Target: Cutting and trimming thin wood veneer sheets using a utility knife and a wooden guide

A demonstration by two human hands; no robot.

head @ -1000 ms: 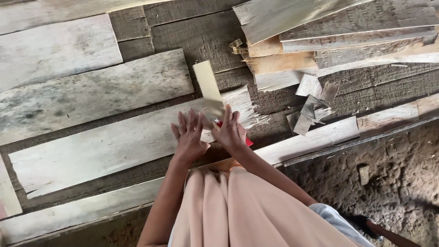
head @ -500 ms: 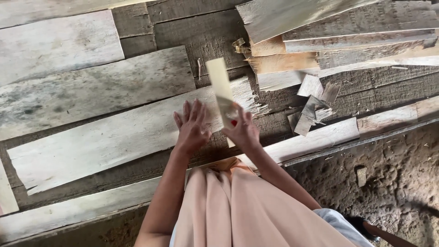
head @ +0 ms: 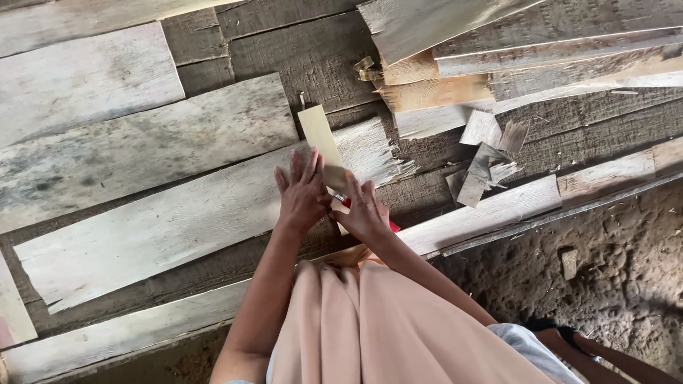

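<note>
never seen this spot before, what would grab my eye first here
At the centre, a left hand and a right hand press together on a narrow pale wooden strip that slants up and away over the weathered grey floor planks; something small and red shows by the right hand. Upper right lies a loose pile of rough wood offcuts, and lower right is bare brown earth.

Under me, grey weathered floorboards (head: 142, 142), a loose stack of planks (head: 526, 50) top right, and bare dirt ground (head: 612, 270) in soft daylight
</note>
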